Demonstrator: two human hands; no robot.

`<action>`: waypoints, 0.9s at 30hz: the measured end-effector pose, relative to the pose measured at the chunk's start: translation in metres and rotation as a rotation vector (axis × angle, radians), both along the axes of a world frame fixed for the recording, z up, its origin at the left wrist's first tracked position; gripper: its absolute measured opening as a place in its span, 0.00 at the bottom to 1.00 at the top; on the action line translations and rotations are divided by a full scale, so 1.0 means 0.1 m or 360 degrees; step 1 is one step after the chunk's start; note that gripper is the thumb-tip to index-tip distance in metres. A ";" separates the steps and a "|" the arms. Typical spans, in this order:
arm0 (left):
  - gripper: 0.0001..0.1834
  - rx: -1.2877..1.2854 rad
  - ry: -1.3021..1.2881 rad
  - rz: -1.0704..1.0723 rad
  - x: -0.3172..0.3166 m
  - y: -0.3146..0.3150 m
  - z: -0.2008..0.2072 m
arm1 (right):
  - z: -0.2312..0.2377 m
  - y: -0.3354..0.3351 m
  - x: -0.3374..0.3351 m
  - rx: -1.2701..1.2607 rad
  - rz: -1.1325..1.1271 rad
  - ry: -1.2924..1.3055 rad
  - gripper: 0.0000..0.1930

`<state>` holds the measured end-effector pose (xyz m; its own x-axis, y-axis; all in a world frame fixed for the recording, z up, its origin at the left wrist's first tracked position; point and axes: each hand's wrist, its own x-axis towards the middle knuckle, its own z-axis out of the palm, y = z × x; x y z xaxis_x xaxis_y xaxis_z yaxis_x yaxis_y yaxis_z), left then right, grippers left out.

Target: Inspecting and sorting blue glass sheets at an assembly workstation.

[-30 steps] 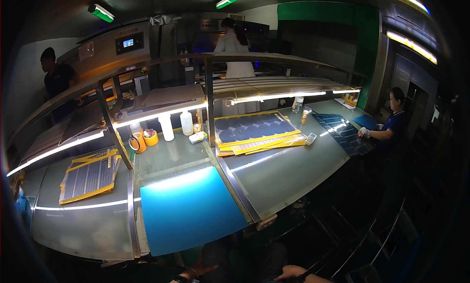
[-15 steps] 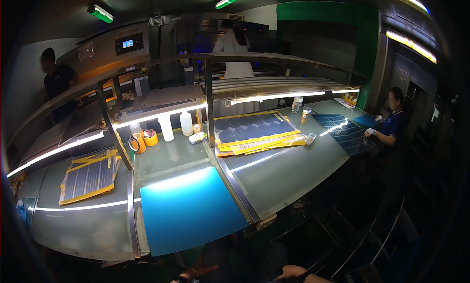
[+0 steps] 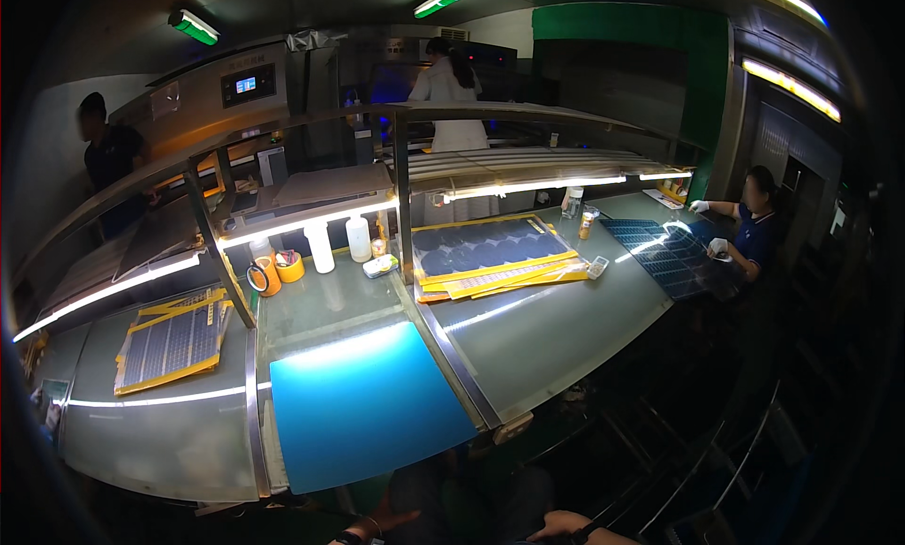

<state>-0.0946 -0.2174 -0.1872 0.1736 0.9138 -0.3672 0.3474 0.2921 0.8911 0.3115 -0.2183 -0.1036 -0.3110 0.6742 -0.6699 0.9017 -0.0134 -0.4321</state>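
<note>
Blue sheet [image 3: 372,413], smooth, four-sided, on reflective tabletop [image 3: 341,302]

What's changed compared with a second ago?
At right, the co-worker's gloved hand has stretched out leftward, farther up the picture; the other gloved hand has drawn slightly rightward. Your left hand and right hand stay low; the blue sheet hasn't moved.

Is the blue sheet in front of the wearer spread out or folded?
Spread out: the blue sheet lies on the worktable with all four corners showing and no fold line or doubled layer visible.
</note>
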 end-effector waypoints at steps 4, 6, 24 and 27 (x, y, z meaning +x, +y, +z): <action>0.66 -0.0038 -0.0010 -0.0003 -0.03 -0.01 -0.10 | 0.03 0.00 0.00 -0.0049 -0.0017 0.0011 0.36; 0.65 0.0020 -0.0018 -0.0002 -0.03 -0.01 -0.15 | 0.06 0.00 -0.02 -0.0060 -0.0045 0.0005 0.36; 0.64 0.0143 -0.0045 -0.0036 -0.04 0.04 -0.27 | 0.00 0.03 0.00 -0.0055 0.0044 -0.0015 0.36; 0.64 0.0192 -0.0044 -0.0038 -0.03 0.01 -0.14 | 0.04 -0.01 0.00 0.0000 0.0062 0.0005 0.36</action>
<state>-0.0976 -0.2167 -0.2016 0.2044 0.9465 -0.2498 0.3277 0.1743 0.9286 0.3120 -0.2189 -0.0992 -0.3388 0.6618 -0.6688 0.9003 0.0216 -0.4347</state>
